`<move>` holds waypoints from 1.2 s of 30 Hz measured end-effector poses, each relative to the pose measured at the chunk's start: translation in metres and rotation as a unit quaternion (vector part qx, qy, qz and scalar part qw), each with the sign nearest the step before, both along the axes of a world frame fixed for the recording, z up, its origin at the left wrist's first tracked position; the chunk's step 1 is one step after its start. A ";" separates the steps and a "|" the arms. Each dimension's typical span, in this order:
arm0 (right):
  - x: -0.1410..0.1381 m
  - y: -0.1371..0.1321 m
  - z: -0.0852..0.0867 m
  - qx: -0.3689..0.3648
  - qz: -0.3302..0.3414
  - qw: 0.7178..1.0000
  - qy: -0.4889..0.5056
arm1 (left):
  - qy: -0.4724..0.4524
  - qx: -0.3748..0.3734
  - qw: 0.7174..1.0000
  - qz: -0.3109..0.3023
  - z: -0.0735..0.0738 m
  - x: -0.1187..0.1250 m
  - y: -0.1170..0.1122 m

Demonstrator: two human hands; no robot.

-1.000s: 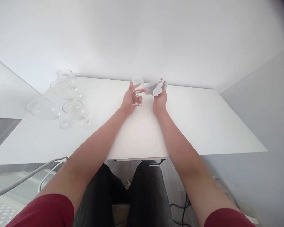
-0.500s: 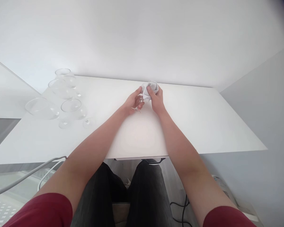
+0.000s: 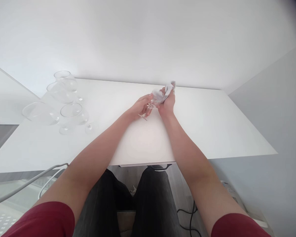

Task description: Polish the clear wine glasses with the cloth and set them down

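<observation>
My left hand [image 3: 141, 106] is closed around a clear stemmed glass [image 3: 148, 110], which tilts with its foot toward me and to the left. A light grey-white cloth [image 3: 160, 96] lies against the bowl of the glass and hides much of it. My right hand [image 3: 168, 101] grips this cloth, its fingers partly covered by the folds. Both hands are close together above the far middle of the white tabletop [image 3: 212, 128].
Several clear stemmed glasses stand grouped on the left of the table, among them a front glass [image 3: 72, 113] and a far-left one [image 3: 40, 113]. A white wall [image 3: 143, 39] rises behind. Grey cables [image 3: 32, 179] run at the lower left.
My right hand has turned and shifted slightly right, spreading the cloth away from its bunched shape. The glass in my left hand has moved slightly right, and more of its bowl shows.
</observation>
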State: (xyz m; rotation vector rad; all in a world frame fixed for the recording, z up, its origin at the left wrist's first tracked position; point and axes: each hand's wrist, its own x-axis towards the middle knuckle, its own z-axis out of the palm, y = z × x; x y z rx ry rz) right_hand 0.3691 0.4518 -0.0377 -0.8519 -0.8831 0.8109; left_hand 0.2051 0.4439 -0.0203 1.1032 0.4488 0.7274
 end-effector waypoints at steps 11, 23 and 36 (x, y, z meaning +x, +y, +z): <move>-0.031 -0.013 0.011 0.029 0.079 0.988 -0.130 | -0.082 0.044 0.976 0.197 -0.010 0.003 0.008; -0.031 -0.007 0.000 -0.025 0.129 0.982 -0.136 | -0.118 0.006 0.954 0.275 -0.011 0.003 0.014; -0.036 -0.020 0.012 -0.087 0.277 0.955 -0.060 | -0.087 0.056 0.969 0.224 -0.005 0.001 0.013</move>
